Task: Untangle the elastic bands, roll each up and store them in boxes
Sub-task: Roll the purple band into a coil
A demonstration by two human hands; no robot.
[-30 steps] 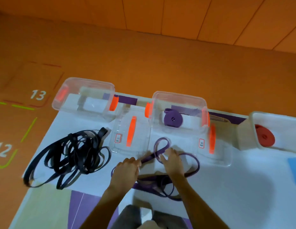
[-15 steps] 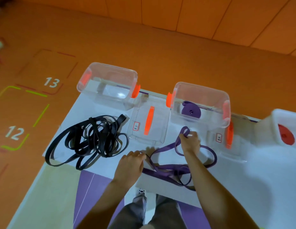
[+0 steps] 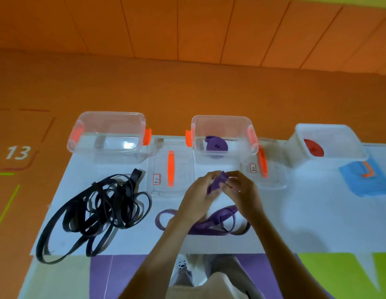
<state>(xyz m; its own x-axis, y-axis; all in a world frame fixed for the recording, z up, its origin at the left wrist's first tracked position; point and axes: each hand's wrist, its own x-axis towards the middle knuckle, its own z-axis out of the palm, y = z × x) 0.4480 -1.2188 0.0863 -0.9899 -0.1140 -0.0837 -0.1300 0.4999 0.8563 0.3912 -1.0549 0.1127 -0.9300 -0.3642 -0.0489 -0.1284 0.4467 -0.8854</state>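
A loose purple elastic band (image 3: 220, 214) trails in loops across the white sheet (image 3: 306, 212). Its upper end is lifted between both hands. My left hand (image 3: 198, 195) and my right hand (image 3: 239, 187) pinch that end together just below the middle clear box (image 3: 222, 124). A rolled purple band (image 3: 215, 145) lies inside that box. A tangled heap of black bands (image 3: 97, 210) lies on the sheet to the left. The left clear box (image 3: 110, 117) holds nothing. A rolled red band (image 3: 314, 147) sits in the white box (image 3: 330, 128) at the right.
Two clear lids with orange handles lie flat on the sheet, one (image 3: 170, 169) between the clear boxes and one (image 3: 263, 169) right of the middle box. A blue lid (image 3: 364, 180) lies at the far right. My knees and shoes show at the bottom edge.
My left hand has risen from the sheet and joined the right hand on the band's end. The purple loop that stood open by the middle box is now gathered between the fingers.
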